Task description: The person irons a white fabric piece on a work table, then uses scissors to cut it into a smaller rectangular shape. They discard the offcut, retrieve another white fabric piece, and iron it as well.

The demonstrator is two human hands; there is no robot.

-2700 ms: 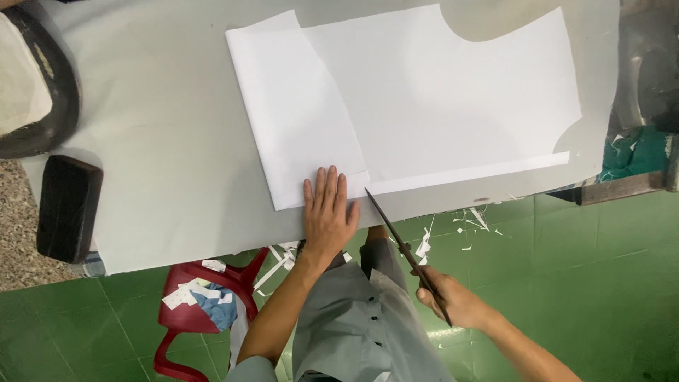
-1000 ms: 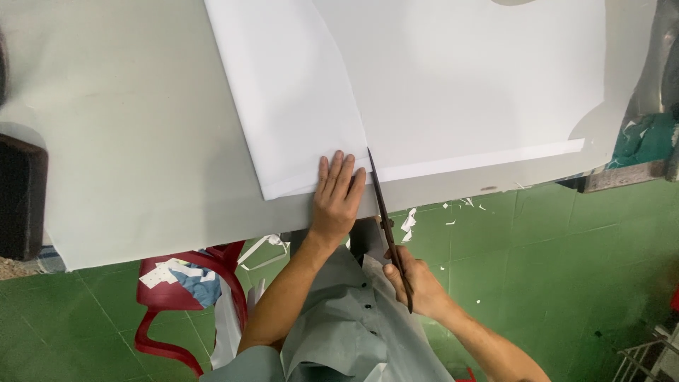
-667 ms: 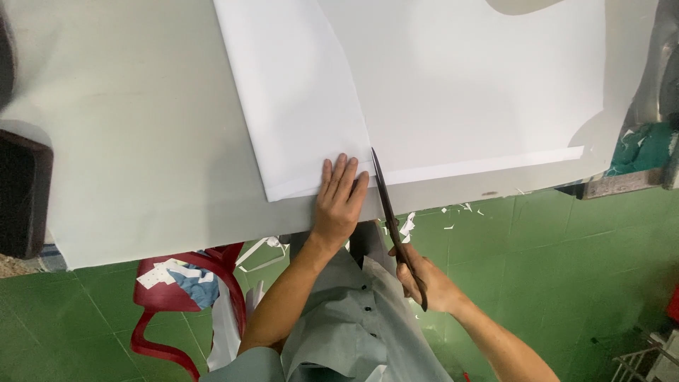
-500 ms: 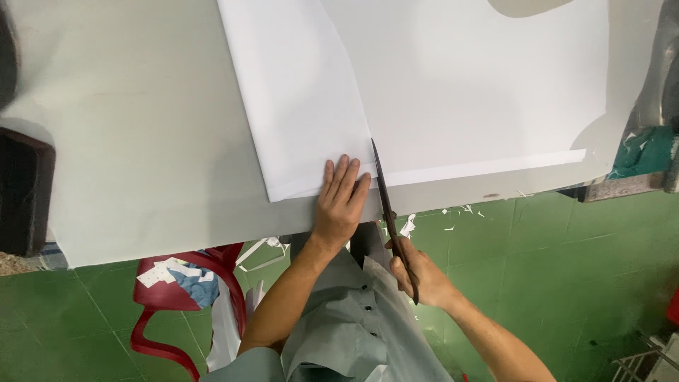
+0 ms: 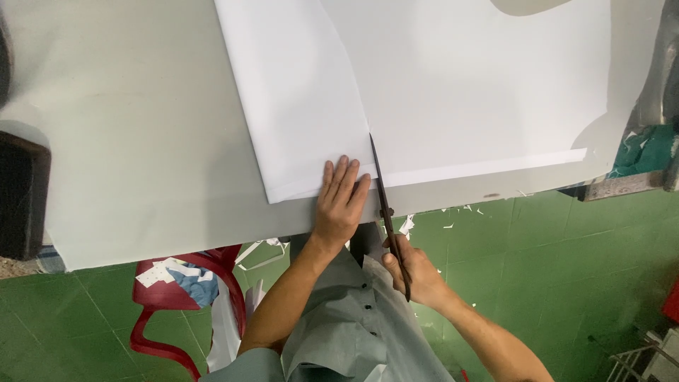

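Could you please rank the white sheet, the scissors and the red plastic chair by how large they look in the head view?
1. white sheet
2. red plastic chair, partly hidden, farther away, so unsure
3. scissors

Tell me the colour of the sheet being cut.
White, best seen in the head view: the large white fabric sheet under the dark scissors.

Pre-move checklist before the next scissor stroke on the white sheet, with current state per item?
1. Left hand flat on the white fabric sheet, pinning it: ok.
2. Left fingertips off the cut line: not ok, right beside the blades.
3. Right hand gripping the dark long-bladed scissors: ok.
4. Blade tips on the sheet at its near edge: ok.
5. Sheet lying smooth ahead of the blades: ok.
6. Marked cut line on the sheet: cannot tell.
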